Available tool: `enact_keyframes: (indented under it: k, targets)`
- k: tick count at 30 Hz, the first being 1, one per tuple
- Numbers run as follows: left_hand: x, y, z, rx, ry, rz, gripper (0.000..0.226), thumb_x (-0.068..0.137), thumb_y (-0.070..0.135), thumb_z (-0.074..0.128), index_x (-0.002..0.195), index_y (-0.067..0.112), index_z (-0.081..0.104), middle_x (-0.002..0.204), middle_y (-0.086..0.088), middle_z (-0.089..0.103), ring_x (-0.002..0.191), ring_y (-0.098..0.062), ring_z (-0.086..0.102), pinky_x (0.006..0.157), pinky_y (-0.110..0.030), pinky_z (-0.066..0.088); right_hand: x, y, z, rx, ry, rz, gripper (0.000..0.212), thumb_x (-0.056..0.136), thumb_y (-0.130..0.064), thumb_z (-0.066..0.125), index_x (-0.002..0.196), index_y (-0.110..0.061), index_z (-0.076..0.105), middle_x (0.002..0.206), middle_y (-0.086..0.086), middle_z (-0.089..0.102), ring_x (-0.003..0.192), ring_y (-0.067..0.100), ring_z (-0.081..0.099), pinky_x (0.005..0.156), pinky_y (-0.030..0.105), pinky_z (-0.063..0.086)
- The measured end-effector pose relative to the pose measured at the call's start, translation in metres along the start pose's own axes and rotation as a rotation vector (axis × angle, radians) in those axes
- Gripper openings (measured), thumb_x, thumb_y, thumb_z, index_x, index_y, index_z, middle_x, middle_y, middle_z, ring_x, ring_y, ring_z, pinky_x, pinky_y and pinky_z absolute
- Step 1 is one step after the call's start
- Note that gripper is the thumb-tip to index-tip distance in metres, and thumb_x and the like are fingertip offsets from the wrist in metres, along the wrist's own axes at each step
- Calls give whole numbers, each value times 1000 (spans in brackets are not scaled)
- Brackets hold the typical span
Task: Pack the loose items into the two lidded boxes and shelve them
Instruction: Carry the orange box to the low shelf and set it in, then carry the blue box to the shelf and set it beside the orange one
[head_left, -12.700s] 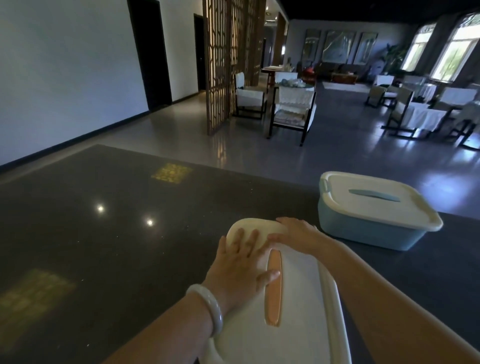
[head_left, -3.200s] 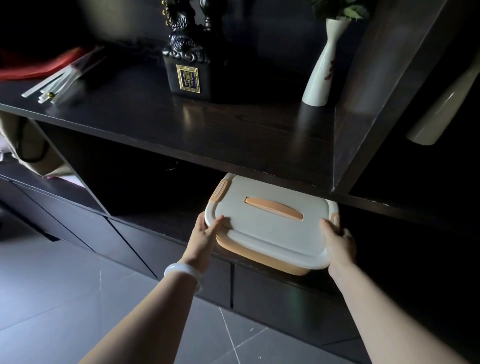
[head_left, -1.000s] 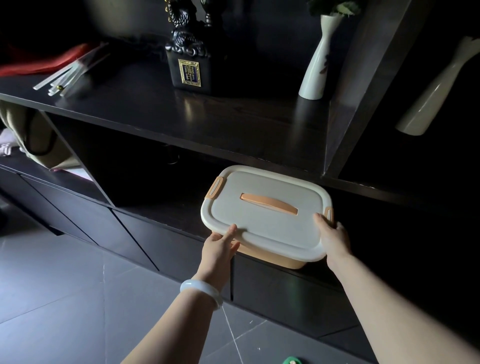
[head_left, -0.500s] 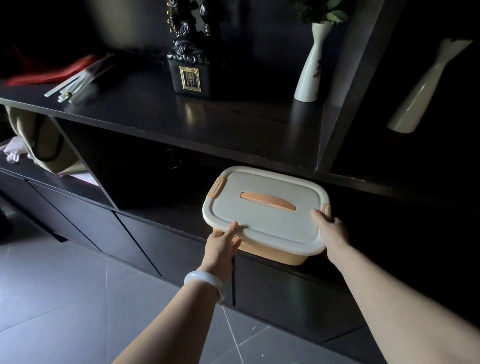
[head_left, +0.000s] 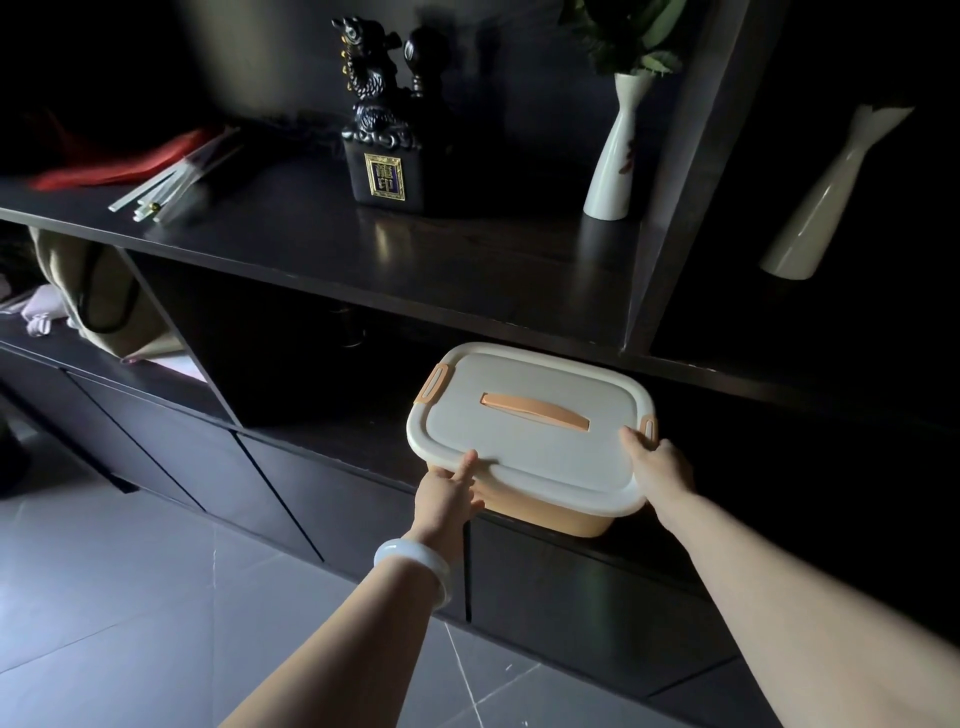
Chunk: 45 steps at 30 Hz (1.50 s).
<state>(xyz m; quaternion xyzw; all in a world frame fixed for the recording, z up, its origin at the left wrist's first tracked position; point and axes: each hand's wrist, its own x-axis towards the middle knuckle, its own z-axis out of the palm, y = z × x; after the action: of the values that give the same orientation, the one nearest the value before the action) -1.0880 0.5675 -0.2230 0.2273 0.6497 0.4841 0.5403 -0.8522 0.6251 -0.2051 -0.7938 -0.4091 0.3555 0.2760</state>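
Orange lidded box (head_left: 530, 431) at centre frame, drawn outward since a few seconds ago, now overhanging the lower shelf (head_left: 322, 441). Left hand (head_left: 448, 496) grasping its near-left corner, right hand (head_left: 658, 462) its right edge. Apparently repositioning, not yet shelved.

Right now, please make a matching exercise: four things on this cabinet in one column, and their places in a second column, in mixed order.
1. orange box
2. dragon statue
3. white vase with leaves
4. beige bag

a. lower shelf, far left
b. upper shelf, right end, beside the divider
c. lower shelf, between both hands
d. upper shelf, middle

Pairs: 1-c, 2-d, 3-b, 4-a
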Motion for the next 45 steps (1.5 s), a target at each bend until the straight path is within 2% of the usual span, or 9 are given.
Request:
enact_keyframes:
  k: [2, 4, 7, 11, 16, 23, 28, 40, 45]
  targets:
    - [-6, 1, 1, 179, 12, 38, 40, 97, 43, 55, 101, 3, 59, 89, -8, 60, 84, -24, 60, 77, -39, 58, -7, -2, -5, -91, -27, -31, 64, 95, -48, 49, 134, 3, 45, 131, 23, 53, 119, 37, 52, 98, 40, 43]
    - [-14, -1, 4, 389, -22, 133, 42, 99, 44, 48, 86, 5, 56, 80, -6, 59, 75, -23, 58, 75, -31, 53, -17, 1, -14, -232, -47, -90, 59, 97, -49, 45, 130, 0, 49, 130, 21, 54, 117, 36, 53, 96, 38, 42]
    - [-35, -5, 14, 816, -156, 317, 47, 101, 38, 46, 63, 10, 43, 61, -5, 46, 53, -17, 44, 50, -21, 33, -32, 13, -30, -378, -94, -218, 45, 99, -48, 39, 109, -8, 56, 115, 16, 60, 105, 33, 58, 82, 34, 44]
    - [-58, -14, 37, 1211, -340, 504, 33, 98, 33, 50, 105, 1, 55, 110, -16, 56, 104, -33, 57, 86, -35, 42, -49, 23, -59, -645, -144, -331, 38, 101, -47, 34, 85, -15, 45, 98, 9, 57, 87, 28, 57, 69, 31, 39]
    - [-104, -10, 81, 1541, -416, 767, 42, 97, 35, 51, 129, 8, 45, 127, -13, 50, 117, -32, 51, 94, -39, 40, -63, 46, -108, -894, -229, -373, 45, 98, -43, 47, 133, -14, 47, 137, 8, 48, 126, 26, 47, 99, 37, 40]
    - [-211, -35, 202, 1916, -509, 1047, 57, 95, 46, 50, 137, 9, 40, 140, -17, 40, 132, -39, 32, 113, -51, 20, -109, 149, -237, -915, -158, -190, 55, 96, -44, 50, 142, -17, 40, 147, 6, 38, 138, 29, 33, 111, 40, 32]
    - [-339, -98, 316, 1966, -733, 1229, 62, 95, 50, 48, 141, 10, 36, 143, -15, 37, 133, -39, 31, 114, -51, 17, -172, 269, -364, -778, -70, 28, 63, 98, -44, 46, 152, -19, 25, 159, 7, 20, 145, 27, 23, 116, 39, 25]
    - [-671, -225, 554, 1714, -1261, 1860, 60, 96, 45, 49, 143, 10, 36, 145, -16, 36, 137, -38, 30, 117, -59, 10, -362, 522, -663, -659, 311, 555, 62, 95, -43, 52, 148, -18, 32, 149, 10, 38, 134, 30, 39, 109, 42, 36]
    - [-763, -273, 639, 1685, -1374, 2012, 54, 95, 42, 52, 138, 10, 40, 139, -15, 41, 129, -35, 39, 112, -51, 25, -394, 594, -745, -619, 397, 699, 61, 94, -42, 56, 147, -19, 35, 148, 8, 40, 133, 29, 40, 108, 41, 37]
